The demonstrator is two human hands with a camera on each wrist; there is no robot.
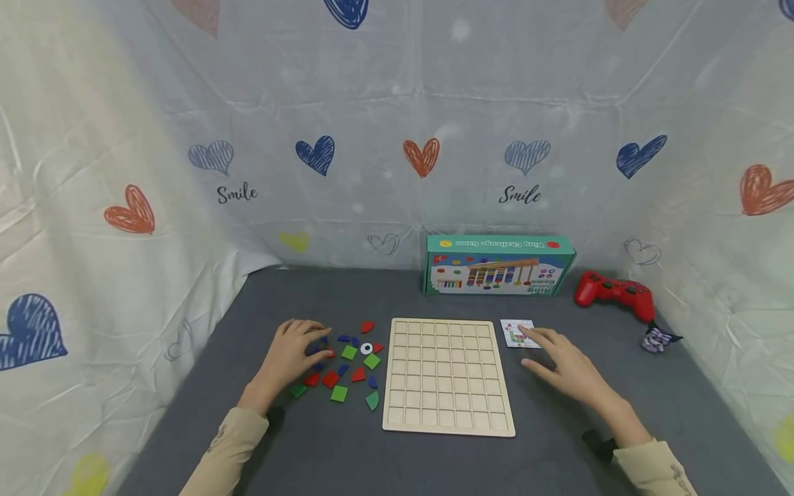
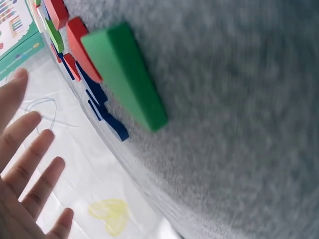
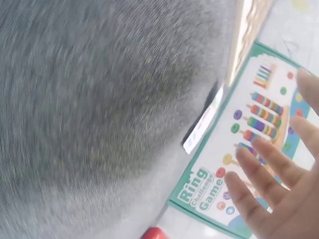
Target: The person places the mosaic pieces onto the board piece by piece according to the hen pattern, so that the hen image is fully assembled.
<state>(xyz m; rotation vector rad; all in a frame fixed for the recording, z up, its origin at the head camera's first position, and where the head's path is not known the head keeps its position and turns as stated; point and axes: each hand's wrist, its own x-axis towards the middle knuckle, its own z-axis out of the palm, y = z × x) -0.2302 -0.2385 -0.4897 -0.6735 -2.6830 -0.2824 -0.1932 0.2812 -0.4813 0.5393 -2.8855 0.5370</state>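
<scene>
My left hand (image 1: 294, 353) hovers over the left side of a scatter of small flat pieces, its fingers relaxed and holding nothing. Among them are a light green square (image 1: 338, 393), a red piece (image 1: 331, 379), a blue piece (image 1: 373, 381) and a white ring (image 1: 367, 348). A dark green piece (image 2: 124, 74) looms close in the left wrist view. To the right of the pieces lies a wooden grid board (image 1: 446, 377) with bare cells. My right hand (image 1: 567, 366) is spread beside a small printed card (image 1: 516, 333), fingertips overlapping its edge in the head view.
A green Ring Challenge Game box (image 1: 499, 266) stands at the back of the grey table (image 1: 446, 468). Right of it lie a red game controller (image 1: 614, 293) and a small striped, crumpled item (image 1: 657, 339). A white cloth with printed hearts (image 1: 422, 157) hangs behind.
</scene>
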